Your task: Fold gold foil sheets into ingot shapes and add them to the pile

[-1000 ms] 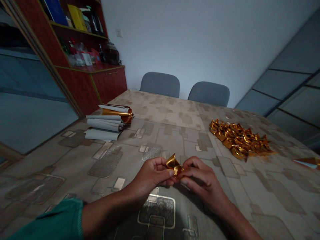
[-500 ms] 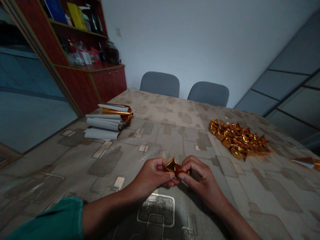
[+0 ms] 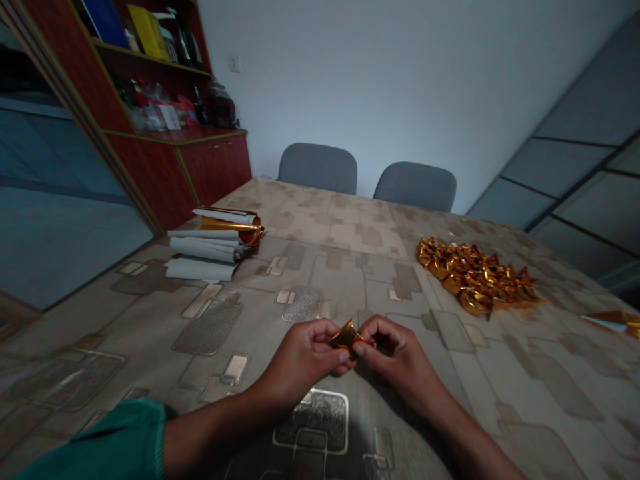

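And there you were, hands together at the near edge of the patterned table (image 3: 330, 293)! Your left hand (image 3: 300, 360) and your right hand (image 3: 400, 357) clamped a small folded gold foil piece (image 3: 347, 337) between them, pinching it from both sides, with a green sleeve (image 3: 90, 440) on your left arm.

Over on the table's right side lay a heap of folded gold foil pieces (image 3: 475, 279), and a flat gold-and-white sheet (image 3: 613, 322) sat past it at the right edge of view. On the left side of the table was a stack of white-backed rolled sheets (image 3: 205, 257), topped by a gold foil roll (image 3: 245, 230).

Beyond the table's left corner stood a red-brown wooden cabinet (image 3: 210, 167), its shelves packed: a blue binder (image 3: 103, 17), a yellow box (image 3: 147, 30), assorted bottles (image 3: 150, 113) and a dark glass jar (image 3: 220, 107). Two grey chairs (image 3: 317, 168) (image 3: 415, 187) faced you across the table's far edge.
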{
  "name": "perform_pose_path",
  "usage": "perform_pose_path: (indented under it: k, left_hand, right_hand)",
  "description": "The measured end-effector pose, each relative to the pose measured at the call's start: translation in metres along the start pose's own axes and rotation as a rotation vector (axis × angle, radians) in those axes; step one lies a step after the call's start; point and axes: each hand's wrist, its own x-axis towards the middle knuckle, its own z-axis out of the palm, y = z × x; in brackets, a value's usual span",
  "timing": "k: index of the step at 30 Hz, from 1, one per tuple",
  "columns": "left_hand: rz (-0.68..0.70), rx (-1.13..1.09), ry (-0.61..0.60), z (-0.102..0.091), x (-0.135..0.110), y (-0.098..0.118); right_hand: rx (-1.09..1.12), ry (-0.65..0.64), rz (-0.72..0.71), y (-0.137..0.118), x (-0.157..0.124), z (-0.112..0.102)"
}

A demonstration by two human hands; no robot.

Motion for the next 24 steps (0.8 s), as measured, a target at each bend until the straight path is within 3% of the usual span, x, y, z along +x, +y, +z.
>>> perform_pose_path:
  k: [7, 13, 24]
  left_hand:
    - [0.003, 0.044, -0.001, 0.0, 0.001, -0.005]
    - [-0.013, -0.013, 0.018, -0.002, 0.001, -0.001]
    - [-0.002, 0.047, -0.023, -0.001, 0.0, -0.007]
  right_hand:
    - [-0.086, -0.033, -0.064, -0.005, -0.001, -0.003]
    - [0.087, -0.035, -0.027, -0.008, -0.003, -0.004]
    - [-0.206, -0.044, -0.143, -0.013, -0.001, -0.006]
